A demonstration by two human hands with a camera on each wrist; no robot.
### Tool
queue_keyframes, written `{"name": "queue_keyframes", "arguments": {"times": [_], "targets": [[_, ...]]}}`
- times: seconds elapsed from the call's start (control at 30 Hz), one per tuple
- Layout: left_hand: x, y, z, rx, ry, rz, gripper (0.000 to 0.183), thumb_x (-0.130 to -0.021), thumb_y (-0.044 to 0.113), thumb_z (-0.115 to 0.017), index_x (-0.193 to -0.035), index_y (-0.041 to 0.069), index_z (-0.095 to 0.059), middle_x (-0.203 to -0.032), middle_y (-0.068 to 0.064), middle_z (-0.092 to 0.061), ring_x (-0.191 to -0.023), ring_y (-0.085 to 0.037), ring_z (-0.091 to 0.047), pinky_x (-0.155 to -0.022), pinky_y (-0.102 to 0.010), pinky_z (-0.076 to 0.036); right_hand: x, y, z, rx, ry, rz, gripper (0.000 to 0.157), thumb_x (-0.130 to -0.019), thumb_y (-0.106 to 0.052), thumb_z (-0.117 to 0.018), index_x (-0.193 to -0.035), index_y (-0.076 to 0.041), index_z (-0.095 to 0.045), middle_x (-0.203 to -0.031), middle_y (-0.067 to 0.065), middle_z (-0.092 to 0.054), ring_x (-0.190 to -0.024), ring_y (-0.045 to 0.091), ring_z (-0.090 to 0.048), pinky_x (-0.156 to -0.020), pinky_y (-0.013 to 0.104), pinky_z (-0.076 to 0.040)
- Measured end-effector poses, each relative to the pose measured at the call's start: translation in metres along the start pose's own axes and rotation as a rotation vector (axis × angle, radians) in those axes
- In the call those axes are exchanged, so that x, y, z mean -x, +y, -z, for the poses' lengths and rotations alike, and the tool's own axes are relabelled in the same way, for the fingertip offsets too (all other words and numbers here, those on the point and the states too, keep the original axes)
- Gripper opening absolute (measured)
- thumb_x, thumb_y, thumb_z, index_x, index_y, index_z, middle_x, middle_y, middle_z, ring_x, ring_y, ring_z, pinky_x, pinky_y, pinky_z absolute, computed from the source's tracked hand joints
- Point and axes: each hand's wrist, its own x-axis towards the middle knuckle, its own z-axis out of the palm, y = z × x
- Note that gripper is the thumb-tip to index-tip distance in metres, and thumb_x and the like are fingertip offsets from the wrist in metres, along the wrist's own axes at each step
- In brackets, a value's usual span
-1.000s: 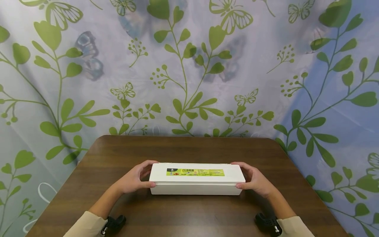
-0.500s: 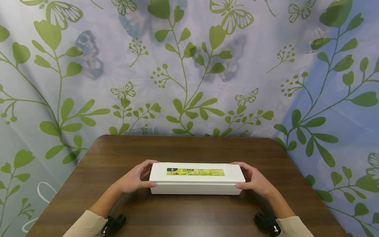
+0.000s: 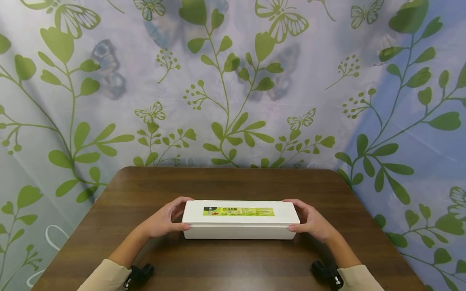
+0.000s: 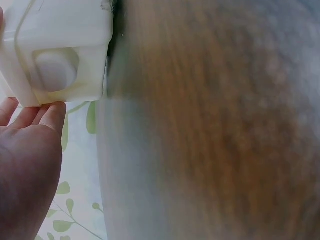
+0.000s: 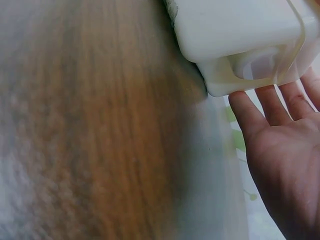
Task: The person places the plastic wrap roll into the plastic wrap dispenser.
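Observation:
A long white cling film box (image 3: 240,232), its lid down, lies crosswise on the wooden table, a yellow-green label (image 3: 238,211) on top. At its left end my left hand (image 3: 164,218) grips it, thumb on the front face and fingers behind the rear edge. My right hand (image 3: 312,220) holds the right end the same way. Through an opening in the box's end, the left wrist view shows a round pale roll end (image 4: 56,70); a similar round end (image 5: 257,63) appears in the right wrist view. The box's underside is hidden.
The dark brown table (image 3: 233,182) has rounded far corners. Behind it hangs a pale curtain (image 3: 233,81) printed with green leaves and butterflies. Black wrist straps (image 3: 140,275) sit at the beige sleeves (image 3: 105,277).

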Motion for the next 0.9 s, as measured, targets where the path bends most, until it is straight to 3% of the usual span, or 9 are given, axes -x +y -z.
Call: {"name": "queue_keyframes", "arguments": {"times": [0.2,0.4,0.73,0.8,0.9], "targets": [[0.001,0.002,0.001,0.004,-0.006,-0.005,0.071,-0.087,0.014,-0.082,-0.146,0.011,-0.043,-0.146,-0.014,-0.048,-0.134,-0.022,-0.049,-0.111,-0.010,-0.035,-0.001,0.000,0.000,0.002,0.006,-0.019,0.077,-0.085,0.000,-0.076,-0.152,0.001,-0.037,-0.138,0.008,-0.058,-0.115,0.017,-0.061,-0.089,0.035,-0.059],[0.005,0.000,0.001,0.035,0.007,0.006,0.073,-0.086,0.011,-0.083,-0.147,0.009,-0.042,-0.147,-0.017,-0.046,-0.134,-0.013,-0.049,-0.110,-0.009,-0.036,-0.003,0.000,-0.002,-0.012,-0.010,-0.029,0.077,-0.086,0.001,-0.076,-0.152,-0.001,-0.037,-0.139,0.008,-0.058,-0.116,0.017,-0.062,-0.089,0.035,-0.059],[0.001,0.000,0.003,0.049,0.012,-0.022,0.076,-0.085,0.010,-0.083,-0.149,0.007,-0.042,-0.149,-0.018,-0.047,-0.136,-0.009,-0.049,-0.110,-0.011,-0.038,0.000,0.003,0.003,-0.003,-0.014,-0.007,0.080,-0.086,-0.001,-0.076,-0.154,0.002,-0.033,-0.142,0.009,-0.056,-0.118,0.015,-0.060,-0.091,0.034,-0.058],[0.002,-0.001,0.006,0.045,0.014,-0.027,0.075,-0.087,0.009,-0.081,-0.149,0.005,-0.041,-0.151,-0.019,-0.046,-0.139,-0.011,-0.048,-0.113,-0.016,-0.039,0.000,0.003,0.005,0.003,-0.017,-0.007,0.083,-0.085,-0.001,-0.076,-0.155,0.003,-0.031,-0.143,0.009,-0.054,-0.119,0.015,-0.059,-0.091,0.033,-0.058],[0.004,0.000,0.012,0.026,0.035,-0.022,0.069,-0.092,0.008,-0.075,-0.150,0.000,-0.039,-0.153,-0.024,-0.044,-0.145,-0.029,-0.045,-0.116,-0.031,-0.041,0.000,0.002,0.008,-0.007,-0.026,0.018,0.088,-0.085,0.001,-0.076,-0.158,0.003,-0.026,-0.150,0.008,-0.049,-0.125,0.014,-0.057,-0.094,0.031,-0.056]]}}
